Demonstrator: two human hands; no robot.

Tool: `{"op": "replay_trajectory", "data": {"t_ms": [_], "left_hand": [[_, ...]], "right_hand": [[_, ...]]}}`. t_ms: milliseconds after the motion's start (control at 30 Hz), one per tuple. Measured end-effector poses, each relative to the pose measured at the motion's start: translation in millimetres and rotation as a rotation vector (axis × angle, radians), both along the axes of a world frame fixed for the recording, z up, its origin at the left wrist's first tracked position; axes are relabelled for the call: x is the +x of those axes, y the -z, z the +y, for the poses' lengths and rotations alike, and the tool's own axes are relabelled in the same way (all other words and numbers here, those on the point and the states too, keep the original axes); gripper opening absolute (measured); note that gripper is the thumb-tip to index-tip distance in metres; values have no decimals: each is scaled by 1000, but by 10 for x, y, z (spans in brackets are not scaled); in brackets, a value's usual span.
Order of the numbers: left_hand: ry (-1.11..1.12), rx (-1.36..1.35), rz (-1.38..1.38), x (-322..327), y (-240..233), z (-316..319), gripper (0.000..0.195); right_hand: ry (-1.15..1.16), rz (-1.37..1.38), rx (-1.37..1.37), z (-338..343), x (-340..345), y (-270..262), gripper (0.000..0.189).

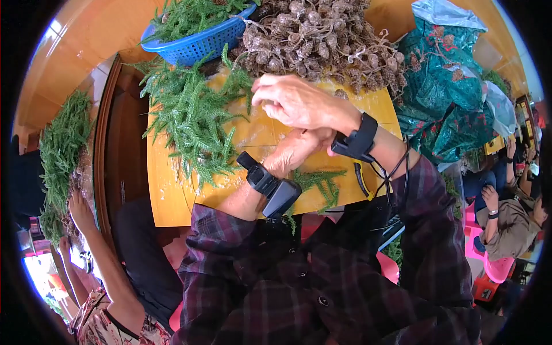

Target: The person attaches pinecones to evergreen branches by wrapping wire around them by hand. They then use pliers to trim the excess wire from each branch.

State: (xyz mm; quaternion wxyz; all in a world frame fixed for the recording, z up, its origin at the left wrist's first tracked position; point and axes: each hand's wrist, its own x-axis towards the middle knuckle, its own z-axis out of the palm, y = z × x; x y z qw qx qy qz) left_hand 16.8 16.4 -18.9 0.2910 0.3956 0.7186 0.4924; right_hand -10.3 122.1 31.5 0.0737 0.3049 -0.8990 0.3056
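My right hand (293,101) is raised over the yellow tabletop (258,138), its fingers loosely bent, with nothing visible in them. The fingertips are close to a green artificial pine sprig (237,79). Beneath the right wrist, at its black strap and device (355,140), lies my left hand (317,139); its fingers are mostly hidden. The left wrist wears another black device (280,196). A pile of green artificial pine sprigs (189,116) is on the left, with a smaller sprig (323,183) near the front edge. Yellow-and-black handles of a tool (363,180) show beside the right forearm.
At the back are a blue plastic basket (198,45) of greenery and a heap of brown pine cones (310,39). A teal plastic bag (448,86) stands at the right. A co-worker's hand (82,211) touches more greenery (64,164) at the far left. Black cables (405,168) hang by my right forearm.
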Motion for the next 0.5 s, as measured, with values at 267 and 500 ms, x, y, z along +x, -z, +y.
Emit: {"op": "replay_trajectory", "data": {"t_ms": [267, 500], "left_hand": [[-41, 169, -390, 117, -162, 70, 21], [24, 195, -160, 12, -256, -21, 22]], "right_hand": [[241, -109, 234, 308, 194, 87, 23], [492, -229, -375, 479, 556, 2, 21]]}}
